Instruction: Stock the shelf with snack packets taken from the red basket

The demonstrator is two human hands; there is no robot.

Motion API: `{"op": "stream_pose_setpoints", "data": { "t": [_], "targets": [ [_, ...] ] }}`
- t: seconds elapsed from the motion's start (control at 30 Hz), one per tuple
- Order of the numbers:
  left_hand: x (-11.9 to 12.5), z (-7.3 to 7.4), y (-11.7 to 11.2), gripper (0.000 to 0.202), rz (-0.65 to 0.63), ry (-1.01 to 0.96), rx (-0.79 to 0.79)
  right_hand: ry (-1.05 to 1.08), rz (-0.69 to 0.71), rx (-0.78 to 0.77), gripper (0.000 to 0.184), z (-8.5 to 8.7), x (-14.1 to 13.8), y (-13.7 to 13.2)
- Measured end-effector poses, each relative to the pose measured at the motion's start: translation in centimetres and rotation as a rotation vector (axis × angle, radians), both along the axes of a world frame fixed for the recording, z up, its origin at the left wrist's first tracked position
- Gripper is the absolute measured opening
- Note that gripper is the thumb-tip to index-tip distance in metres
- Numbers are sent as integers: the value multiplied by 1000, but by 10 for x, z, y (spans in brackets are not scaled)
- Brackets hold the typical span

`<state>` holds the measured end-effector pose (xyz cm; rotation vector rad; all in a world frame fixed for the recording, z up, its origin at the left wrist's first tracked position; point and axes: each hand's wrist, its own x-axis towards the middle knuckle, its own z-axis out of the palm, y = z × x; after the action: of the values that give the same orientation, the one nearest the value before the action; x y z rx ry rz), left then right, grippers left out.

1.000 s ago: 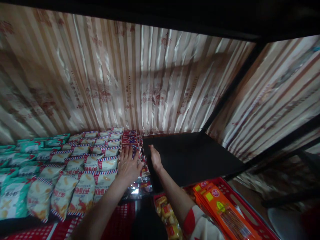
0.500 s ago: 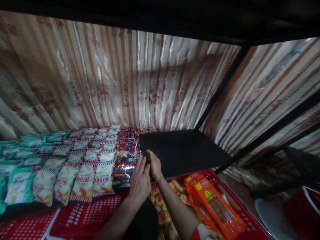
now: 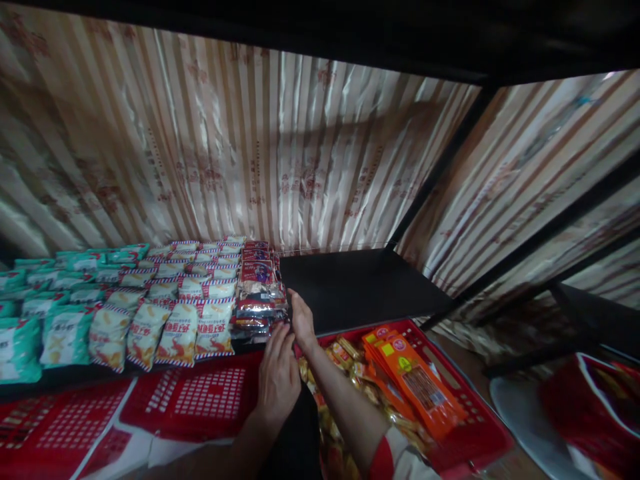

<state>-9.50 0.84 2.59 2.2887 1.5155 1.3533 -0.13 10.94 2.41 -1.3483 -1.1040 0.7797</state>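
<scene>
Dark red snack packets point(image 3: 256, 283) lie in overlapping stacks on the black shelf point(image 3: 350, 283). My left hand point(image 3: 280, 370) is at their front right corner, fingers stretched out and close together, fingertips at the lower packets. Along the right side of the stack my right hand point(image 3: 301, 320) stands on edge, its fingers straight against or right beside the packets. Neither hand grips anything. Left of the stack stand rows of white snack bags point(image 3: 215, 327) with striped edges, and further left rows of teal snack bags point(image 3: 66, 337).
Below my right forearm is a red basket point(image 3: 493, 433) with gold-wrapped snacks point(image 3: 345, 357) and orange packets point(image 3: 415, 380). More red baskets point(image 3: 205, 393) stand under the shelf front. A striped curtain point(image 3: 320, 160) hangs behind; a black post point(image 3: 440, 160) rises at the right.
My left hand has moved down from the packets' side to their front corner. My right hand has shifted slightly left, to the stack's side. The view has tilted slightly.
</scene>
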Motion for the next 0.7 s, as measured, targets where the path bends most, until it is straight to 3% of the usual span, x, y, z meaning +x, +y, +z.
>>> {"op": "stream_pose_setpoints", "data": {
  "t": [0.2,0.33,0.43,0.57,0.7],
  "targets": [
    [39,-19,-50,41,-167,-29,-259,-82,-255,-33,53,-26,50,-56],
    [57,-25,-83,42,-232,50,-441,-167,-248,-124,47,-48,82,-103],
    [62,-23,-98,42,-263,52,-455,-228,-204,-191,46,-59,92,-130],
    [68,-20,-106,40,-236,9,-451,-230,-98,-202,46,-61,93,-149],
    [80,-23,-108,39,-197,3,-453,-161,-80,-172,49,-61,94,-156]
  ]
}}
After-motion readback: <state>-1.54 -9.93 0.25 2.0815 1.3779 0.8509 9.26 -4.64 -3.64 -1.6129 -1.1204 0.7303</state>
